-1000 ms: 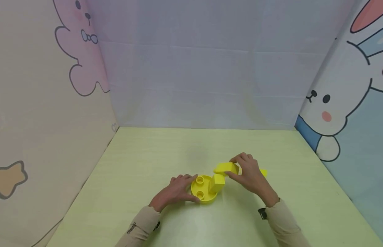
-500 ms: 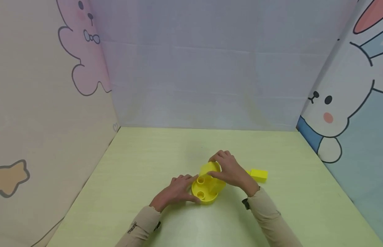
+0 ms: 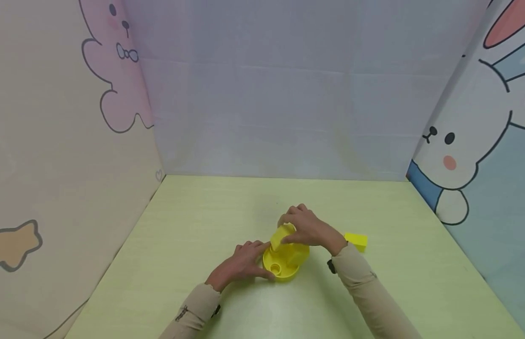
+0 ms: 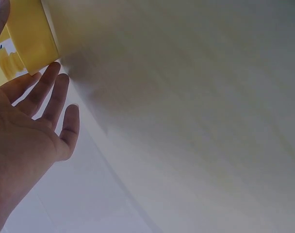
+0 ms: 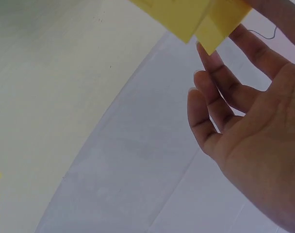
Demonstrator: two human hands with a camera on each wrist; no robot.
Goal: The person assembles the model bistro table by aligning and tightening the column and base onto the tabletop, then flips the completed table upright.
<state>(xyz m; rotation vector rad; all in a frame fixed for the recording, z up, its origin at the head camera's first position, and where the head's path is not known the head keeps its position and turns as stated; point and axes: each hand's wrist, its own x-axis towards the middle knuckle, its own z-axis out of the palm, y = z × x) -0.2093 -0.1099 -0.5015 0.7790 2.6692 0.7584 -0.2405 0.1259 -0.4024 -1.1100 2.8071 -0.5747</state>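
Observation:
A round yellow base [image 3: 283, 278] with raised ring sockets stands on the table, and my left hand [image 3: 241, 263] holds its left side between thumb and fingers. In the left wrist view, fingertips rest against the yellow wall of the base [image 4: 33, 34]. My right hand [image 3: 306, 228] pinches a yellow block [image 3: 282, 236] over the far-left socket, which the block covers in the head view. Another yellow block [image 3: 300, 255] stands on the right part of the base, partly behind my right thumb. The near-left socket [image 3: 275, 269] shows bare.
Another yellow block [image 3: 357, 241] lies on the table [image 3: 415, 273] to the right, partly hidden by my right sleeve [image 3: 355, 268]. A plain backdrop [image 3: 254, 117] rises at the table's far edge, with printed cartoon panels on both sides.
My right hand has carried its block leftward from beyond the standing block to the far-left socket, turning it more upright. My left hand and the base have stayed in place.

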